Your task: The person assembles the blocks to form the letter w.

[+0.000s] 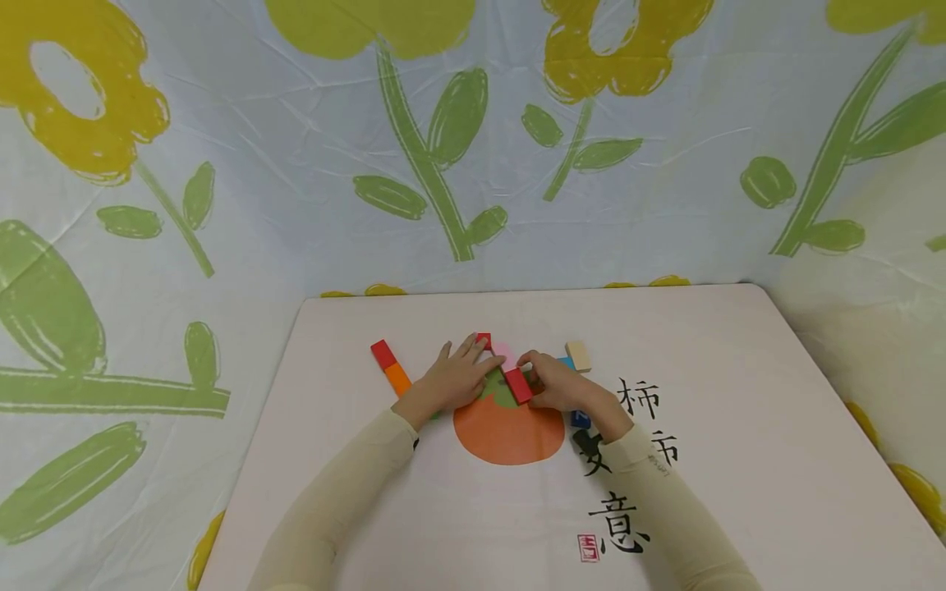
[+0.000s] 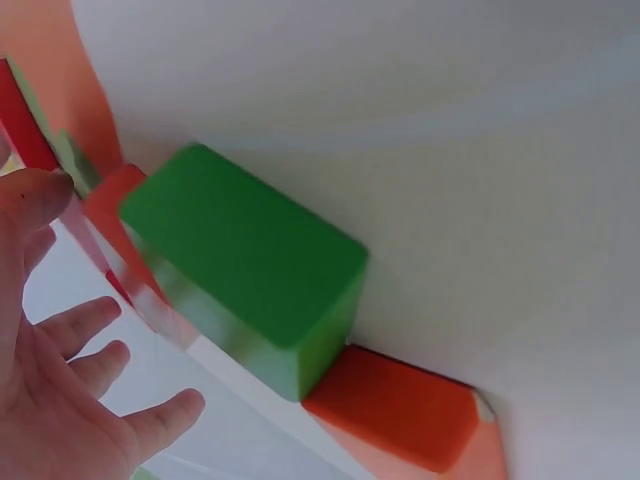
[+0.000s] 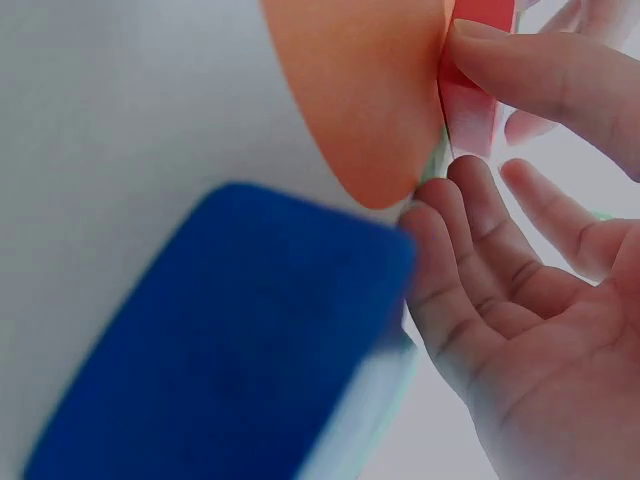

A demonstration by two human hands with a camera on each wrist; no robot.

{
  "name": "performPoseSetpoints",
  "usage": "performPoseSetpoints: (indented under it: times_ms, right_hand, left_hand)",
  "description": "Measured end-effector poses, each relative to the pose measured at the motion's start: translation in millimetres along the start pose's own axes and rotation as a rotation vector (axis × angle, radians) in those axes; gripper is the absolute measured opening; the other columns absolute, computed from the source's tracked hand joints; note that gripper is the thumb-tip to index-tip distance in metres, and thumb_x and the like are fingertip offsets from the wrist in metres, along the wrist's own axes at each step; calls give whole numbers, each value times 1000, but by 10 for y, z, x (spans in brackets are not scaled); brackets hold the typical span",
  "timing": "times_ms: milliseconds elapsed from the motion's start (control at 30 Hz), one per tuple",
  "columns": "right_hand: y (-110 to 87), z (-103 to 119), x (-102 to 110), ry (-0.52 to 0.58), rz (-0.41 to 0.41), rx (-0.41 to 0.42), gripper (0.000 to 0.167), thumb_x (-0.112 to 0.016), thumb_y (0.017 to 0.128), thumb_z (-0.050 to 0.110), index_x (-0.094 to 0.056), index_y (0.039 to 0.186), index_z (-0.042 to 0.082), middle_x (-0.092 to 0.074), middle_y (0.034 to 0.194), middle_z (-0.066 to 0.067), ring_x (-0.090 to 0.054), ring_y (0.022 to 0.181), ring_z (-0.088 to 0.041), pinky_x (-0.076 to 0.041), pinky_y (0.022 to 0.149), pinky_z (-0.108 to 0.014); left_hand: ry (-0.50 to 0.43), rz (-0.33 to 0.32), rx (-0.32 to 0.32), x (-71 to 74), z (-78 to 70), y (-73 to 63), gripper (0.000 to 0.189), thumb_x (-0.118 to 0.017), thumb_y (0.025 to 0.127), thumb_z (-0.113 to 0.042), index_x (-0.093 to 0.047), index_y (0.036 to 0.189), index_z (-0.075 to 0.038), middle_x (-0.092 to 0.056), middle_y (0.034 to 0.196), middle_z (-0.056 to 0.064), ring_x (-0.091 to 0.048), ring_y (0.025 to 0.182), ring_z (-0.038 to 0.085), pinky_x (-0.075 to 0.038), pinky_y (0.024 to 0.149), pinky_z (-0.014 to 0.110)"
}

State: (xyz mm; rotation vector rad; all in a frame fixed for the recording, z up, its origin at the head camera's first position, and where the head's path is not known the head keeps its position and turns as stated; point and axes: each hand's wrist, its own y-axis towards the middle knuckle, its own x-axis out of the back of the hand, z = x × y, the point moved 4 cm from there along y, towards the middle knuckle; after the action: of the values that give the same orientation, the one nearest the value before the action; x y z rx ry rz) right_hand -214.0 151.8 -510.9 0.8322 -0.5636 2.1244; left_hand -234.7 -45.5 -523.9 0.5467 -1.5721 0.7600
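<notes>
My left hand (image 1: 454, 379) reaches over a printed fruit with its fingers spread. One of its digits touches the pink block (image 1: 506, 356), and its other fingers lie near a small red block (image 1: 484, 341). From the right, my right hand (image 1: 559, 384) pinches the longer red block (image 1: 518, 386), which lies in line with the pink one. In the right wrist view, its thumb rests against that red block (image 3: 472, 95) while the remaining fingers curl. A green block (image 2: 245, 250) stands beside the left hand, and a blue block (image 3: 230, 330) beside the right.
Left on the table (image 1: 332, 492) are a red block (image 1: 383, 354) and an orange block (image 1: 398, 378), end to end. Behind the right hand are a wooden block (image 1: 578, 356) and a light-blue block (image 1: 567, 362). A black block (image 1: 587, 443) lies near the right wrist.
</notes>
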Motion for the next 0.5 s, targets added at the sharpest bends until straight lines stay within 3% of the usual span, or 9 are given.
performPoseSetpoints:
  times_ms: [300,500]
  right_hand:
    - [-233,32,78,15,-102,-31,55,-74,89,7,-49,137,-3,-59,113,-20,-59,101,-32,-53,83,-44]
    - [-499,68,139,-16,-217,20,49,-72,90,4,-52,135,-6,-61,113,-20,-59,101,-34,-52,83,-47]
  left_hand:
    - [55,-44,-43,7,-214,-99,60,-53,103,-36,-32,158,-28,-27,162,11,-16,150,33,-29,110,63]
    - [114,-30,-70,16,-384,-186,63,-53,103,-39,-28,160,-29,-24,163,10,-14,151,34,-30,111,61]
